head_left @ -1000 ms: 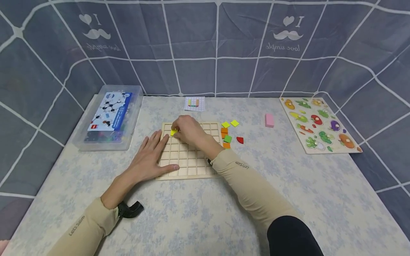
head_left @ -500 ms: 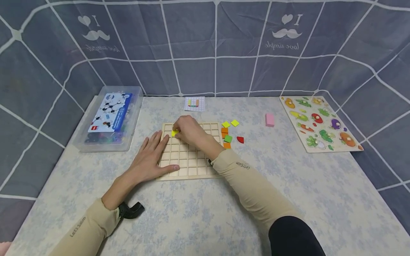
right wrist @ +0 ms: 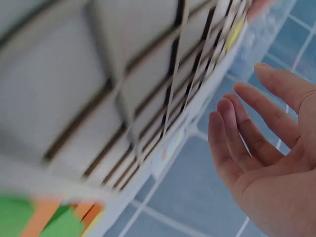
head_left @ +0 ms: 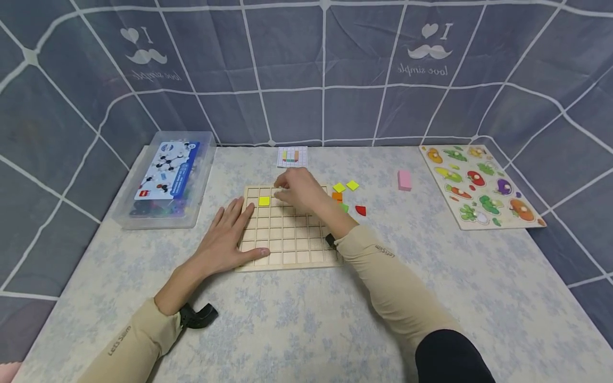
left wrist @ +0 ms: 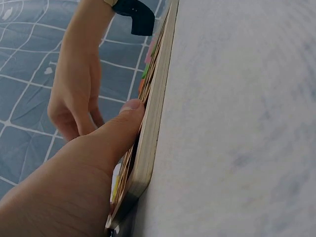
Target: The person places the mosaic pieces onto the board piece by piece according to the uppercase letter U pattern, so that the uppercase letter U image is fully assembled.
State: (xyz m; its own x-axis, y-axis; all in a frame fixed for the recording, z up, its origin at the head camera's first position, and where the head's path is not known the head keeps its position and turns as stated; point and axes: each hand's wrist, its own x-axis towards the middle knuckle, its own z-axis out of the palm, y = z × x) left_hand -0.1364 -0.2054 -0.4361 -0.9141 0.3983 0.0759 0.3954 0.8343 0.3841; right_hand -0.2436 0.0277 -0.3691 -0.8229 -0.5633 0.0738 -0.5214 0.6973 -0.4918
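A wooden grid board (head_left: 289, 244) lies on the table in the head view. One yellow square tile (head_left: 264, 201) sits in a cell near its upper left corner. My left hand (head_left: 222, 239) rests on the board's left side with fingers spread; in the left wrist view its thumb (left wrist: 121, 123) lies along the edge. Over the upper part of the board, just right of the tile, hovers my right hand (head_left: 303, 190). The right wrist view shows this hand (right wrist: 269, 158) with loosely bent fingers and nothing between them.
Right of the board lie two yellow tiles (head_left: 352, 185), an orange piece (head_left: 337, 197), a green piece (head_left: 345, 208) and a red piece (head_left: 361, 210). A pattern card (head_left: 292, 157), pink block (head_left: 404, 180), vegetable puzzle (head_left: 483, 186) and clear plastic box (head_left: 163, 181) stand around.
My right hand has let go of the yellow tile and moved right, leaving the tile lying in the grid. The left hand stays in place on the board.
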